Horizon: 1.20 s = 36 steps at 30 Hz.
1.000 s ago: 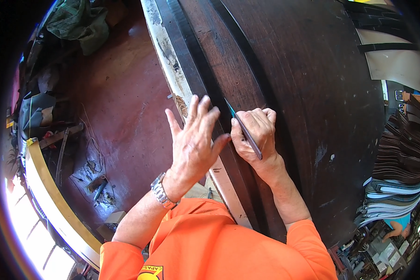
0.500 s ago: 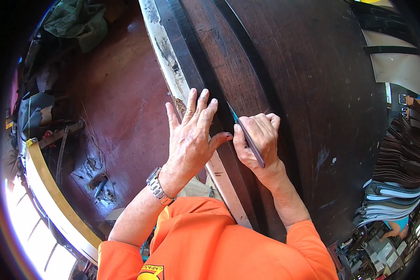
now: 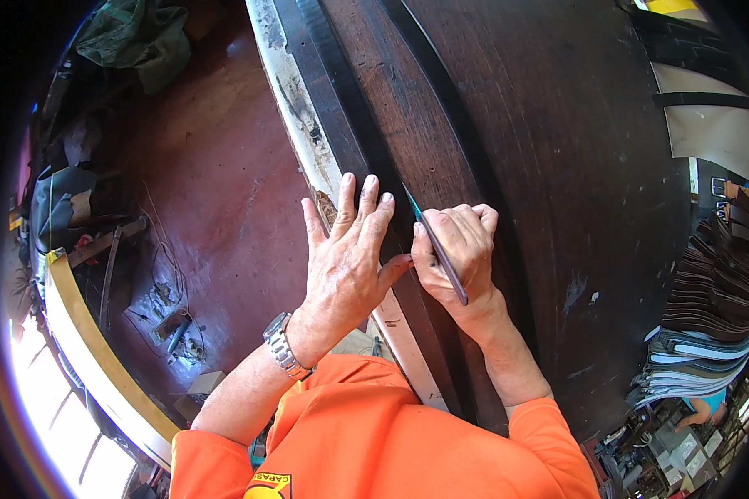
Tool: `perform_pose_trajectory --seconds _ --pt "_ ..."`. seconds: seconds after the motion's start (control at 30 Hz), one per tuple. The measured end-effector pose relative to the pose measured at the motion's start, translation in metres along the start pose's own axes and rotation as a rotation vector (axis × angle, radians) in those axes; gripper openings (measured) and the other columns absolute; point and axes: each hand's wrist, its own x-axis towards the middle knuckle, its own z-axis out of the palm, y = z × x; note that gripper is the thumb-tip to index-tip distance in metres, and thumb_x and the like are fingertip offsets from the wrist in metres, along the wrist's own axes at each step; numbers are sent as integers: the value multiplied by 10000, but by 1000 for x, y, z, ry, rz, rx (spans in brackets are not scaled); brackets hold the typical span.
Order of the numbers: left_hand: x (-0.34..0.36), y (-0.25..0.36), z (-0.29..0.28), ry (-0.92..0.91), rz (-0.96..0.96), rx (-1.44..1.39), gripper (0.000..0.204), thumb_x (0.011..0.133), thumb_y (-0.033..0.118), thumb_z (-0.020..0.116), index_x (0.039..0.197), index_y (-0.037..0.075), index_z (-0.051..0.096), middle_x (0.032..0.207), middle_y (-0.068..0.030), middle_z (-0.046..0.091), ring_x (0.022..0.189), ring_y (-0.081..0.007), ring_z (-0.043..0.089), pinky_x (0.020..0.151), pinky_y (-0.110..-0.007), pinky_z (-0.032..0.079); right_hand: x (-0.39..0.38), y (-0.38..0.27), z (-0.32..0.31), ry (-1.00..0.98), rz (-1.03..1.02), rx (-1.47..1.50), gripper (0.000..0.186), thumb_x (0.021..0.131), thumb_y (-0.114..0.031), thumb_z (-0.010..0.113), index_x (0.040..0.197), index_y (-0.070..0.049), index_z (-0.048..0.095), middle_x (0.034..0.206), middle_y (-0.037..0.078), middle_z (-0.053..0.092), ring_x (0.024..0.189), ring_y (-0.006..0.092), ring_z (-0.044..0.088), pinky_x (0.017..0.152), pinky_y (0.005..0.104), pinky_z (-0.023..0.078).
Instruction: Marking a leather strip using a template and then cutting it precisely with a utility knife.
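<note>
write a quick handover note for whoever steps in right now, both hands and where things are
Left hand: flat, fingers spread, pressing a dark strip at the table edge.
Right hand: closed on a thin blade with a teal tip, point down on the strip just beside the left fingertips.
Done: how far the cut has run cannot be told.
Left: the strip carries on up the table beyond the blade; likely keep going along it, left hand holding it down.

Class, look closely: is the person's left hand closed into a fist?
No: the left hand lies flat with fingers spread on the dark strip.
</note>
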Motion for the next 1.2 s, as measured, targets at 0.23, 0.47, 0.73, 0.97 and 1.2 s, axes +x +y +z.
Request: perform_pose_trajectory --seconds 0.23,0.47,0.73,0.97,1.2 --pt "0 -1 -1 3 13 3 763 802 338 804 1432 52 483 1543 -188 419 1516 -359 237 1136 -734 117 22 0 9 12 -13 -18 61 861 -81 674 891 -41 639 766 81 645 727 236 606 794 420 379" --pt "-1 -1 3 23 32 26 769 806 381 790 1435 62 482 1537 -174 430 1514 -354 242 1122 -760 72 23 3 11 44 -25 -26 61 878 -111 665 874 -54 645 762 80 654 731 233 603 807 435 375" --pt "-31 19 14 2 31 -47 782 771 309 833 1428 67 484 1541 -186 426 1513 -368 247 1132 -742 -7 -16 -3 -10 -4 -6 -31 80 851 -93 674 897 -40 634 759 71 641 737 233 603 793 420 375" --pt "-6 0 7 77 -28 60 782 847 431 750 1468 54 460 1561 -168 406 1525 -356 210 1129 -751 24 -17 -3 -12 -22 -6 -22 87 858 -92 678 913 -41 632 764 67 638 736 227 600 800 418 365" --pt "-3 3 2 13 22 75 790 811 376 804 1443 31 480 1537 -187 436 1525 -334 223 1161 -711 -7 -16 -3 -11 -20 18 -6 84 865 -93 682 912 -42 633 754 65 632 718 222 590 806 418 362"
